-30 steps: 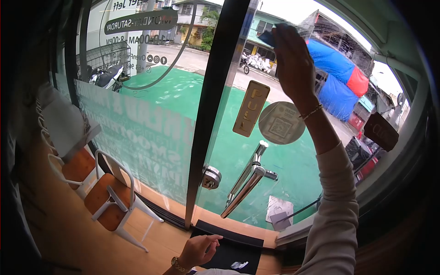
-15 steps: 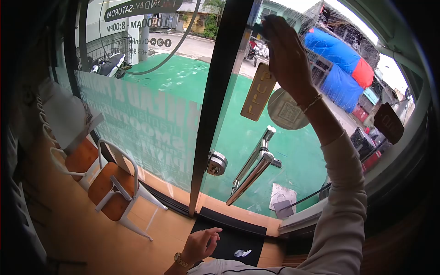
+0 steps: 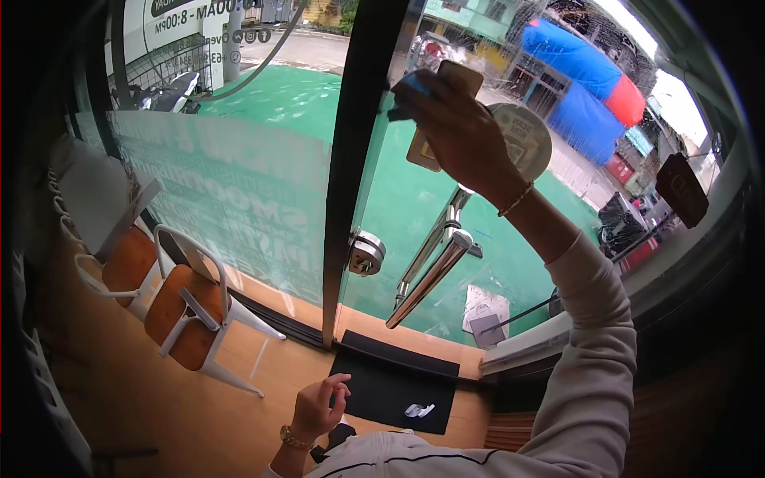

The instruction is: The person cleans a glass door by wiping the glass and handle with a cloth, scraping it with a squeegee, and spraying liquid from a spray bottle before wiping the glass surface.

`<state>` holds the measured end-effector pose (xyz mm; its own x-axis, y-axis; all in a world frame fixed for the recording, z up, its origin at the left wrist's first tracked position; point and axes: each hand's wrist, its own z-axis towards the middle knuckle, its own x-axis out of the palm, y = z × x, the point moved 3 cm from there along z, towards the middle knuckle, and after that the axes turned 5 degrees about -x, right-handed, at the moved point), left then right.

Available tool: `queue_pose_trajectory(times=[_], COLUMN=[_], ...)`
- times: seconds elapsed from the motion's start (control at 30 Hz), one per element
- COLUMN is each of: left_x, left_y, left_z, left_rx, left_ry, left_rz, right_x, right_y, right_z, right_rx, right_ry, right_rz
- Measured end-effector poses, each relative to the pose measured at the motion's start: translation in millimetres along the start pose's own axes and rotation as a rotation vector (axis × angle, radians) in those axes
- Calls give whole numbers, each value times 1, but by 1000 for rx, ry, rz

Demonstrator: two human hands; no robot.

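My right hand [image 3: 466, 131] presses a dark blue cloth [image 3: 414, 89] against the glass door, close to its left edge. The hand partly covers the gold PULL sign [image 3: 422, 151], and a round sticker [image 3: 522, 143] shows just right of it. Below are the chrome door handle [image 3: 430, 275] and a round metal lock [image 3: 366, 253]. My left hand [image 3: 320, 402] is held low in front of my body, fingers loosely curled and apart, with nothing in it.
White metal chairs with wooden seats [image 3: 182, 315] stand at the left by the glass panel. A black mat [image 3: 382, 386] lies on the floor, with a small white item [image 3: 419, 410] on it. A dark hanging sign [image 3: 682, 190] is at the right.
My right hand and the cloth have moved down and left along the glass, from above the PULL sign to over it. My left hand stays low and empty.
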<state>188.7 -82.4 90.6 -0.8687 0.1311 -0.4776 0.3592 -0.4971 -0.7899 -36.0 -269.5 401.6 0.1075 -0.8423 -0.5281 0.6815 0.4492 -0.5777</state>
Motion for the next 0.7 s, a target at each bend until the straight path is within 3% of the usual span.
queue_pose_trajectory(times=[0.07, 0.13, 0.2, 0.27, 0.37, 0.43, 0.5, 0.6, 0.67, 0.7], left_x=[6, 14, 17, 16, 14, 15, 22, 23, 19, 18], left_y=[-6, -7, -4, 2, 17, 15, 7, -2, 0, 14], left_z=[5, 6, 1, -7, -10, -6, 11, 26, 24, 16], left_rx=[-7, -3, -20, -48, -97, -108, -36, 27, -6, -42], left_ry=[6, 22, 47, 44, 59, 89, 97, 85, 46, 31], left_rz=[-28, -51, -65, -63, -16, 4, -14, -62, -114, -132], right_x=[41, 37, 12, -17, -99, -111, -86, -19, -18, -37], right_y=[21, 23, 1, -29, -101, -123, -99, -3, 8, -7], right_z=[-49, -66, -68, -59, -25, -39, -54, -145, -211, -214], right_rx=[-467, -677, -592, -531, 3, 211, 256, 9, -105, 34], right_ry=[293, 718, 543, 297, -138, -388, -510, 99, 231, 205], right_rz=[210, 53, 161, 19, -293, -375, -506, -189, -202, -247])
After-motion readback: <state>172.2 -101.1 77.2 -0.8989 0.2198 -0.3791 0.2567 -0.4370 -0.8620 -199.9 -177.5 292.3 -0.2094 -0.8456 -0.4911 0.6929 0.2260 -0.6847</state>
